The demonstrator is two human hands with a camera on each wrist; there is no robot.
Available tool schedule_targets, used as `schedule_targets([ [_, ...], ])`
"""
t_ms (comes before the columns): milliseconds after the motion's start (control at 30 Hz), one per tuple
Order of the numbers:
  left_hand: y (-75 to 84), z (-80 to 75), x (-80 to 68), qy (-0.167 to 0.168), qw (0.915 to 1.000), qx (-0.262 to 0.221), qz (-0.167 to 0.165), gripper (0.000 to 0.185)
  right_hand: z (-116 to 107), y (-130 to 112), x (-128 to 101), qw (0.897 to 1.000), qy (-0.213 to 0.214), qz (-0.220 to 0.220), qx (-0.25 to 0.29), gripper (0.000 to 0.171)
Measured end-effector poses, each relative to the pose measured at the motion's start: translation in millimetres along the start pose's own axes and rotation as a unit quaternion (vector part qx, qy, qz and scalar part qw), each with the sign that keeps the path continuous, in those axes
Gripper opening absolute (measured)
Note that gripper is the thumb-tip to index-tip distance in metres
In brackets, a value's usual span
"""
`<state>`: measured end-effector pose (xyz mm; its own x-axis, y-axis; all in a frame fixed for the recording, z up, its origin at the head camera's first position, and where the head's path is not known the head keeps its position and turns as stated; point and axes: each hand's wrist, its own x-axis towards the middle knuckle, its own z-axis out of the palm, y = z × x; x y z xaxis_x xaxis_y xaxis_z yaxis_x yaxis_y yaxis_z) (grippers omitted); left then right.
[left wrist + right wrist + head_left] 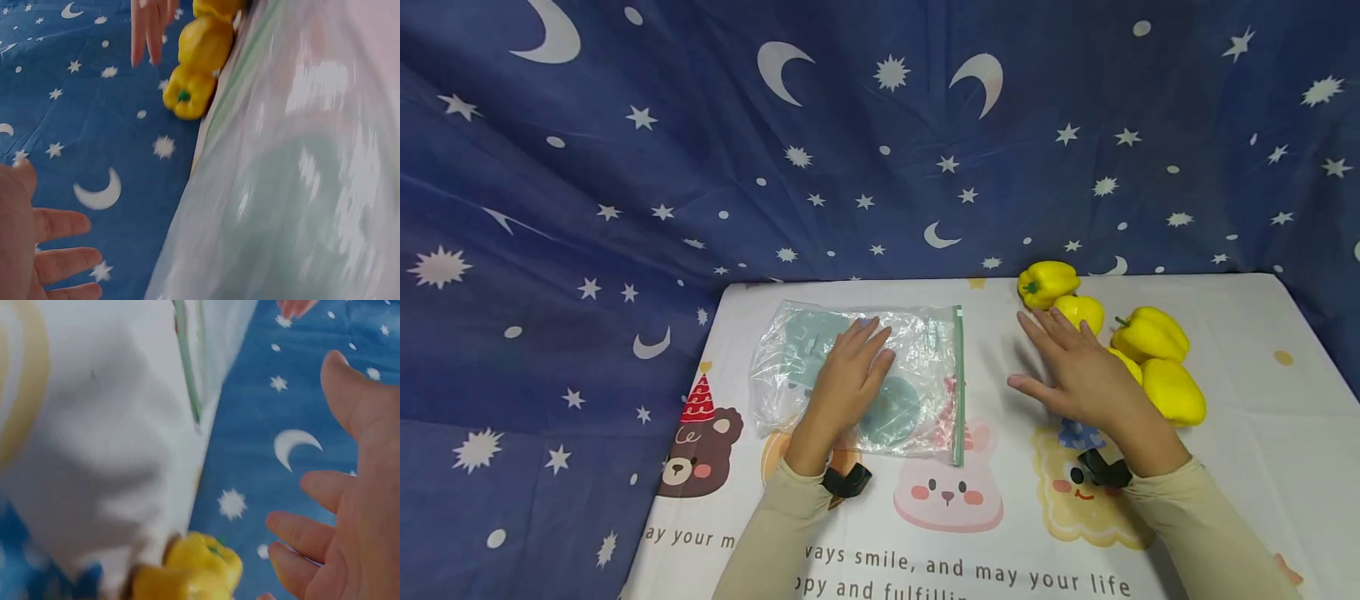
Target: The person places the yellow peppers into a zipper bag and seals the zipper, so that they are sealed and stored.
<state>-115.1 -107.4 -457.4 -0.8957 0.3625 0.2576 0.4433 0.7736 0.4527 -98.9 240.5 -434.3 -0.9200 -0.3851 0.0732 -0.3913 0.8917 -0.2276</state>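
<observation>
A clear zip bag (917,367) with a green seal strip lies flat on the white printed tablecloth (1247,350). My left hand (850,371) rests flat on the bag with its fingers straight; the bag (300,187) fills the left wrist view beside that hand (44,250). My right hand (1075,367) hovers open with spread fingers just left of several yellow bell peppers (1150,333). A pepper (200,569) shows low in the right wrist view, below my right hand (337,525). A pepper (194,69) and the right hand's fingers (147,28) appear in the left wrist view.
A dark blue cloth (880,142) with moons and stars hangs behind the table and drapes down its left side. Cartoon animals and printed words (947,575) cover the near part of the tablecloth. Black wrist straps (846,482) sit on both cream sleeves.
</observation>
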Motion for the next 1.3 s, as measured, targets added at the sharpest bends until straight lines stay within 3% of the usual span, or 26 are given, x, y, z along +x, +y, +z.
schedule_targets([
  [267, 16.7, 35.3, 9.9, -0.014, 0.9974, -0.071, 0.001, 0.048, 37, -13, 14, 0.999, -0.037, -0.038, 0.007, 0.090],
  [467, 29.8, 54.4, 15.7, -0.025, 0.9948, -0.097, -0.014, 0.048, 57, -18, 20, 0.997, -0.074, -0.022, 0.006, 0.093],
  [667, 31.5, 71.5, 18.5, -0.022, 0.9915, -0.125, -0.025, 0.047, 68, -20, 24, 0.994, -0.109, -0.009, 0.000, 0.095],
  [967, 25.9, 86.2, 18.1, -0.031, 0.9851, -0.164, -0.042, 0.049, 72, -24, 30, 0.990, -0.142, -0.004, 0.001, 0.102],
  [1300, 22.3, 90.0, 17.8, -0.047, 0.9806, -0.183, -0.050, 0.047, 70, -30, 36, 0.983, -0.182, 0.016, -0.014, 0.109],
])
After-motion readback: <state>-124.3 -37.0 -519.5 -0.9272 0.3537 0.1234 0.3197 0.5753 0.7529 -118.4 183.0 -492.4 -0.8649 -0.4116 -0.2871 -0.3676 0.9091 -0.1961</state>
